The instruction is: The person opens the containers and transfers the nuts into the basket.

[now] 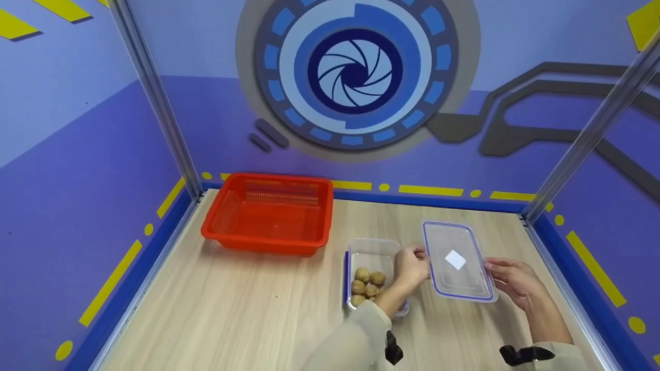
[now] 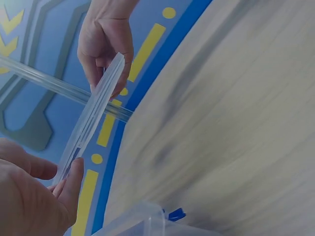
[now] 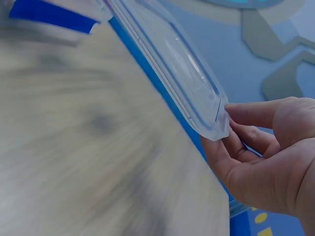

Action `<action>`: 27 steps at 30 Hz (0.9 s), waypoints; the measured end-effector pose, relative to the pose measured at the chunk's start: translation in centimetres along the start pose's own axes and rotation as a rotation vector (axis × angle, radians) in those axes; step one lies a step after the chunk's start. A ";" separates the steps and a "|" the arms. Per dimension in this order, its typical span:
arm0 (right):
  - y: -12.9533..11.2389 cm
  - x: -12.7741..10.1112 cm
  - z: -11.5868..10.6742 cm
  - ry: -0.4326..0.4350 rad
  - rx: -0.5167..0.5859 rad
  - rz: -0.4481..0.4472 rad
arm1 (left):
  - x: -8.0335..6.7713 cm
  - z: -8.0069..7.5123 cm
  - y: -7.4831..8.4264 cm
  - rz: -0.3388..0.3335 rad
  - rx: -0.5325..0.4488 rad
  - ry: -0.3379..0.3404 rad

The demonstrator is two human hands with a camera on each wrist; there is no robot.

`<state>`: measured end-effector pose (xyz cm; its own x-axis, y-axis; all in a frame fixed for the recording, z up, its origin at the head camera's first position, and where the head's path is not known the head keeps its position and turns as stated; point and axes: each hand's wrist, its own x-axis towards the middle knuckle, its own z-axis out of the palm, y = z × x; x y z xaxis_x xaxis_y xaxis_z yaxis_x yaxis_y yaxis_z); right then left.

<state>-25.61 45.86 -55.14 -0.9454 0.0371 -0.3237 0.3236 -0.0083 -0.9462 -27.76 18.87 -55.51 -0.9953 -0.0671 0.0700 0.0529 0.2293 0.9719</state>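
Note:
Both hands hold a clear plastic lid (image 1: 461, 281) with a blue seal and a white square label, raised above the table right of the container. My left hand (image 1: 412, 267) pinches its left edge, thumb and fingers on either side in the left wrist view. On the opposite edge, my right hand (image 3: 266, 147) grips the lid between thumb and fingers. A clear plastic container (image 1: 374, 246) stands uncovered on the table, partly hidden behind my left hand and forearm. Several walnuts (image 1: 362, 274) lie inside it, toward the near end. A blue clip flap (image 1: 346, 278) runs along its left side.
A red plastic basket (image 1: 276, 242) with perforated sides stands at the back left of the wooden table (image 1: 247, 304). Printed blue and purple panels (image 1: 206, 118) enclose the table at the back and sides, with metal posts (image 1: 160, 103) at the corners.

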 end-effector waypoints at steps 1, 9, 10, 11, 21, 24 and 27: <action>0.3 0.0 -0.3 -0.004 -0.018 0.004 | -0.1 0.4 -0.1 0.011 0.027 0.014; 2.2 0.4 -2.5 -0.059 -0.047 0.058 | -1.3 2.6 -1.7 0.034 0.082 0.056; 2.5 0.5 -2.7 -0.071 -0.035 0.064 | -1.6 2.7 -1.8 0.049 0.093 0.067; 2.7 0.7 -2.9 -0.080 -0.021 0.074 | -1.7 2.8 -2.0 0.058 0.101 0.076; 4.8 1.2 -4.9 -0.106 0.105 0.160 | -2.7 5.2 -3.1 -0.100 0.078 0.047; 5.3 1.2 -5.0 -0.093 0.089 0.141 | -3.1 6.1 -4.0 -0.119 0.128 0.055; 5.7 1.3 -4.8 -0.063 0.055 0.122 | -3.5 6.7 -4.9 -0.065 0.186 0.082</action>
<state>-24.76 50.61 -60.94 -0.9005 -0.0307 -0.4338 0.4349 -0.0635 -0.8982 -25.04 24.50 -62.08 -0.9858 -0.1646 0.0339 -0.0346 0.3963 0.9175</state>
